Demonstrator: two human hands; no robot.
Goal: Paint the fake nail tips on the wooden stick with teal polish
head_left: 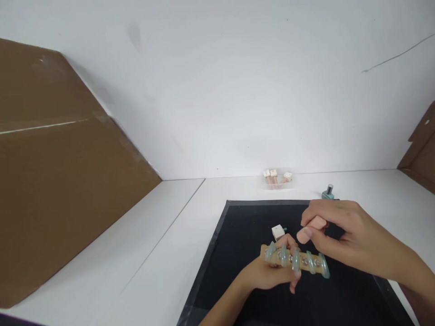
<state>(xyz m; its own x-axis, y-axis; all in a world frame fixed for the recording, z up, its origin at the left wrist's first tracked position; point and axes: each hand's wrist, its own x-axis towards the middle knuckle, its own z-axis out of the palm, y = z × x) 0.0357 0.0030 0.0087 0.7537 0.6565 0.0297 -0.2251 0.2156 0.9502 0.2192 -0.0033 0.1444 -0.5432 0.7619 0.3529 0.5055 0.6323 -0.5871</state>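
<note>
Well, there's one clear tray (279, 187) on your bench (152, 253), close to its far edge, and inside it you have three white cubes (273, 173), each with a peach-coloured stem. A fourth white cube (277, 232) sits alone on the black mat (244, 258), toward the mat's far edge and just beyond your left fingers; whether it touches them you cannot tell. A small green bit shows at its side.

Your left hand (265, 274) has its grip closed around one tan bar (301, 256), held over the middle of the mat and carrying five pale-green curved pieces in a row, with small shiny knobs between them. Your right hand (343, 233) has a narrow grip, thumb against fingers, pinching a peach-coloured peg (318, 222) above the bar's right end. One teal piece with a metallic post (328, 194) stands by the mat's far right corner.
</note>
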